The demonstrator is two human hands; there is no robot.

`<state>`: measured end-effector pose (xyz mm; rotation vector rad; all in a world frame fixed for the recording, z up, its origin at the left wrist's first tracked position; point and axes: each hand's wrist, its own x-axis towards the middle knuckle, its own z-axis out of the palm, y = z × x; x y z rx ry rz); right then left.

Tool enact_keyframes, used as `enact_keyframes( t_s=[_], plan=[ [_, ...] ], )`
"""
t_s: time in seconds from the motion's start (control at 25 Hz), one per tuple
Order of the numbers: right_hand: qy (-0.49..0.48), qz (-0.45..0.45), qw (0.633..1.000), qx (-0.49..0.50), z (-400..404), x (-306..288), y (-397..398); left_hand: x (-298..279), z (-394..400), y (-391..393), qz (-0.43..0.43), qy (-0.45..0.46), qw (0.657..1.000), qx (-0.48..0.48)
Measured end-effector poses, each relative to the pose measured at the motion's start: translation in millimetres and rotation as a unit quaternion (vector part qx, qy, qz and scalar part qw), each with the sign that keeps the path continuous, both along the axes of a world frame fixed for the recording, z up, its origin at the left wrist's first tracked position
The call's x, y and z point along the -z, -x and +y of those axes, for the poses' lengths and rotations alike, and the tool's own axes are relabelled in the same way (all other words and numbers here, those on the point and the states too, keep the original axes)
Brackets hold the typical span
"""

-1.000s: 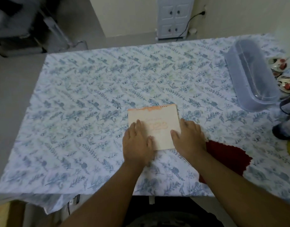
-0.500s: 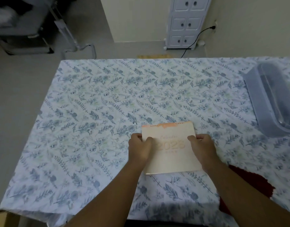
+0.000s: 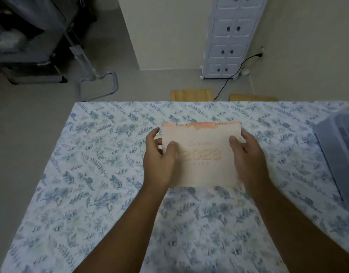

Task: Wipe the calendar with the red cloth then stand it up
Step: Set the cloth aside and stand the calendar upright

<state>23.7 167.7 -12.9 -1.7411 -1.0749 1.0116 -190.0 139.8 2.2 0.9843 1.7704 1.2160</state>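
Note:
The calendar is a pale card with an orange top band, ring binding and the print "Calendar 2023". It is raised off the floral tablecloth, its front tilted towards me. My left hand grips its left edge, thumb on the front. My right hand grips its right edge the same way. The red cloth is out of view.
The table with the floral cloth fills the lower view. A clear plastic container lies at the right edge. Beyond the far edge are two wooden stool tops, a white drawer cabinet with a black cable, and a metal frame.
Both hands have lifted the calendar from flat on the cloth and tilted it up. The view has swung upward, so the red cloth has dropped out of sight.

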Motion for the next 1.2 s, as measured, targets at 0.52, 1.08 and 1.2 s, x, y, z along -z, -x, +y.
enact_keyframes(
  t_s=[0.52, 1.08, 1.2],
  plan=[
    [-0.089, -0.036, 0.991, 0.088, 173, -10, 29, 2, 178, 13, 0.024, -0.079, 0.993, -0.080],
    [-0.079, 0.017, 0.990, 0.119, 177, 2, 26, 3, 182, 12, 0.046, -0.079, 0.994, -0.058],
    [-0.062, 0.008, 0.993, 0.102, 177, -5, 25, -6, 181, 14, 0.072, -0.048, 0.995, -0.058]
  ],
)
